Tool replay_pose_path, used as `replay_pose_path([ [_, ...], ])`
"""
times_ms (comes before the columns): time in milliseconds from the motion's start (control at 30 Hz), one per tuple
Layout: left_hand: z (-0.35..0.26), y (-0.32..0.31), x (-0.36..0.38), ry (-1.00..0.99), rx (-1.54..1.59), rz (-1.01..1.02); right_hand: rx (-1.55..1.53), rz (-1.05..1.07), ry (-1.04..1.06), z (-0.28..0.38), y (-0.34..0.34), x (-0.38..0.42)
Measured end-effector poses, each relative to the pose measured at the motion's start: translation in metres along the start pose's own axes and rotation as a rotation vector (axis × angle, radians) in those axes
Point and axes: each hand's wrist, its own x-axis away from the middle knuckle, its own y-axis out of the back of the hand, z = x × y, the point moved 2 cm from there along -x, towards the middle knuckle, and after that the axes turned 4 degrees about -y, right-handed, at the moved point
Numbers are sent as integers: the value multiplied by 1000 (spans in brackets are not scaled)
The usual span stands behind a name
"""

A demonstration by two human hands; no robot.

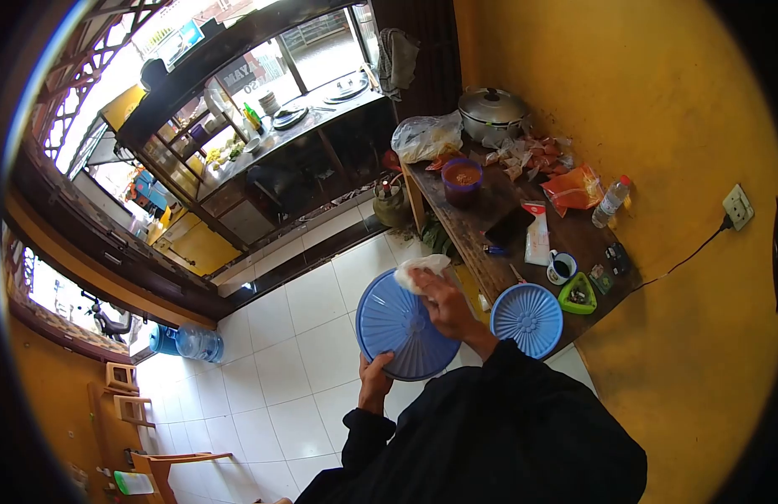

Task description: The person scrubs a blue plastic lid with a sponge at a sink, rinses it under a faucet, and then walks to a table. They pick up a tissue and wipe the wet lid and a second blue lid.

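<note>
My left hand (376, 378) grips the lower rim of a large round blue lid (399, 328) with ridges fanning out from its middle. The lid is held up over the tiled floor, its ridged face toward me. At its upper right edge, my right hand (443, 301) presses a crumpled white cloth or tissue (420, 270) against the surface. A smaller, lighter blue ridged lid (527, 320) lies on the near end of the wooden table, just right of my right wrist.
The wooden table (481, 220) bears a purple-rimmed tub (463, 178), a lidded pot (493, 113), plastic bags, a bottle (611, 202), a cup (561, 267) and a green ashtray (578, 294). A gas cylinder (391, 204) stands beyond. Water jugs (199, 343) lie left on the floor.
</note>
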Motion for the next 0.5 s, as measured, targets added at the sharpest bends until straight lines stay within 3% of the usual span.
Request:
replay_pose_path([
  [67,-3,-2,-3,-77,-17,54,-35,-10,14,21,-5,2],
  [133,-4,-6,-5,-99,-50,125,-80,130,204,47,-14,6],
  [200,-8,-13,-6,-122,-82,197,-43,137,239,54,-17,7],
  [367,-15,-5,-2,-130,-139,53,83,105,295,52,-10,3],
  [500,-16,-3,3,-155,-134,-62,123,25,199,39,-7,3],
])
